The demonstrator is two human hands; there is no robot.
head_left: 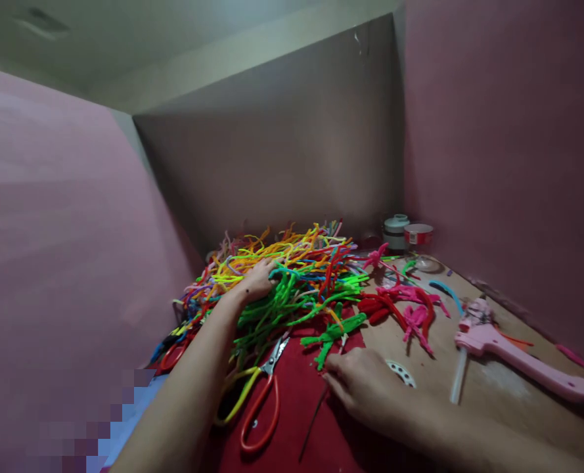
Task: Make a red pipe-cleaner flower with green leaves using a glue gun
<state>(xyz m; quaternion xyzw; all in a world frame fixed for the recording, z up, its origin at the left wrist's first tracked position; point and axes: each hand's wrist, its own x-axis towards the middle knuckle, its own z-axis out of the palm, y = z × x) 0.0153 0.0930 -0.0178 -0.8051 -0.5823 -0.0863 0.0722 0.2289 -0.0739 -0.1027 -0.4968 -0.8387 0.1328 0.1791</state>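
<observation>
My left hand point(259, 281) reaches into a big heap of pipe cleaners point(267, 253) of many colours. Its fingers curl into the green pipe cleaners point(279, 305) and a few blue ones; the fingertips are partly hidden. Lower right, my right hand point(358, 381) is closed, thumb and fingers pinched on a thin dark stem point(313, 424) that slants down over the red cloth point(292, 387). Just beyond its fingers lies a green pipe-cleaner shape point(334, 335). Scissors point(262, 394) with one yellow and one red handle lie partly opened between my arms.
A pink glue gun point(523, 361) with a clear glue stick rests on the brown board point(439, 401) at right. Red and pink pipe-cleaner pieces point(414, 315) lie nearer the middle. A white perforated piece point(401, 373), a tape roll point(418, 234) and a jar point(396, 233) are also there. Pink walls point(508, 164) enclose the sides.
</observation>
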